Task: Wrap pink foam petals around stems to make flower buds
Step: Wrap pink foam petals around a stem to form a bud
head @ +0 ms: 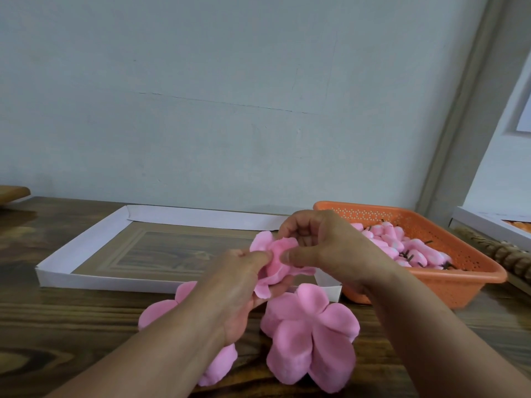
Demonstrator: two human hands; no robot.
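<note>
Flat pink petal (311, 337) lies nearest. Left hand (238, 285) and right hand (324, 245) pinch folded petal (275, 259); loose pinch might let foam unroll.

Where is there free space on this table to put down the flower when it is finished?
Free: the floor of the white cardboard tray, inside its walls, and the bare wood between that tray and the near edge, at the left. Crowded: the orange basket full of buds, and the foam petal sheets under both hands.

Stem inside held petal piece (273, 262) hidden, left petal stack (161, 305) partly behind forearm, wooden obj (11, 192) cut off
</note>
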